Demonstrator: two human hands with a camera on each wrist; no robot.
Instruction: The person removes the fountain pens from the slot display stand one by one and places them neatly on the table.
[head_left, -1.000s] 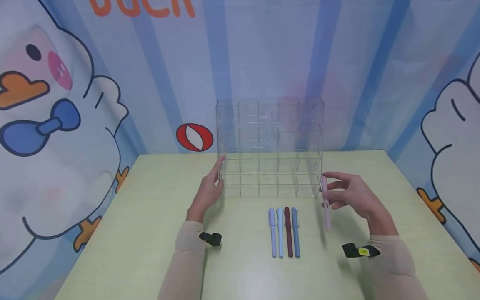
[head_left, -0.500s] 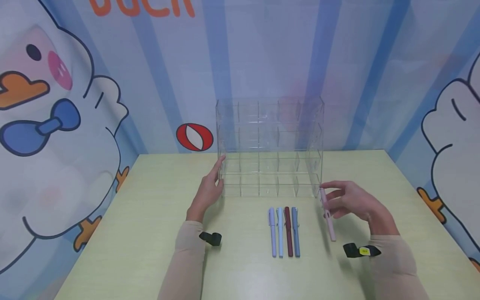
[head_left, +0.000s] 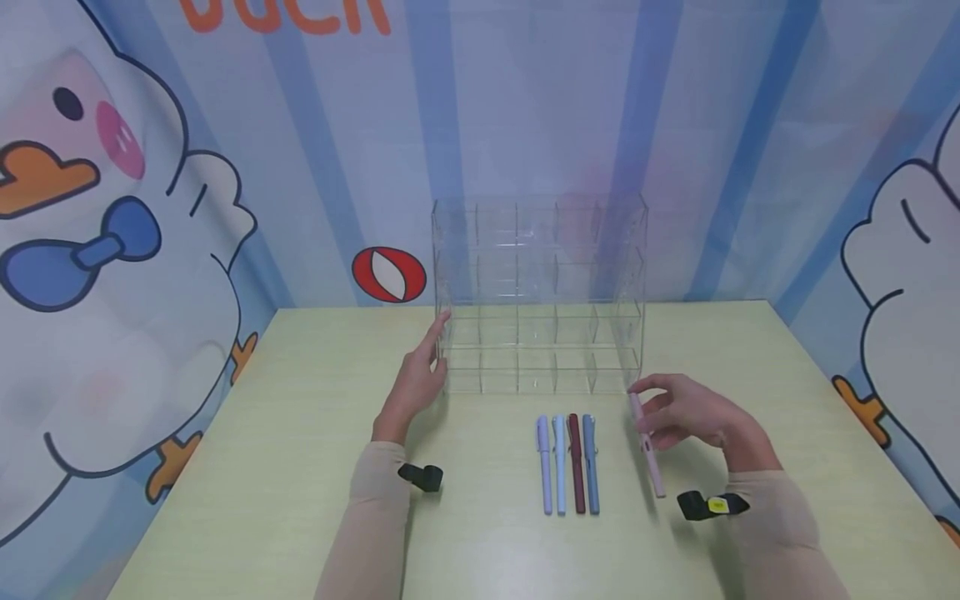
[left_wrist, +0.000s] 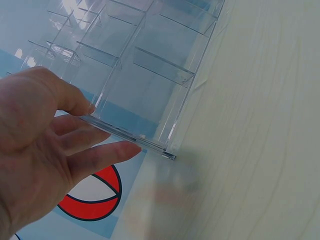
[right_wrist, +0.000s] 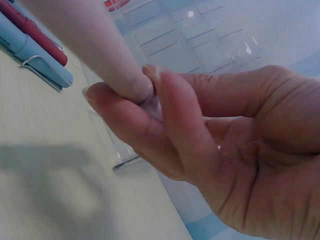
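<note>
A clear multi-tier compartment organizer [head_left: 537,381] stands towards the back of the table. My left hand [head_left: 416,387] pinches its left side wall, the thumb over the edge and the fingers on the outer face, as the left wrist view [left_wrist: 55,125] shows. My right hand [head_left: 686,414] holds a pale pink pen [head_left: 652,467] between thumb and fingers, near the organizer's front right corner. The pen tilts, its lower end towards me and slightly right. In the right wrist view the fingertips [right_wrist: 175,95] close round the pink pen's barrel [right_wrist: 95,45].
In a row before the organizer lie a lavender pen [head_left: 545,471], a light blue pen [head_left: 560,471], a dark red pen [head_left: 577,471] and a darker blue pen [head_left: 592,471]. A duck-print backdrop [head_left: 540,100] hangs behind the pale wooden table [head_left: 262,467].
My right hand has come down towards me and a little left with the pink pen, which now leans more. The left hand, the organizer and the row of pens stay put.
</note>
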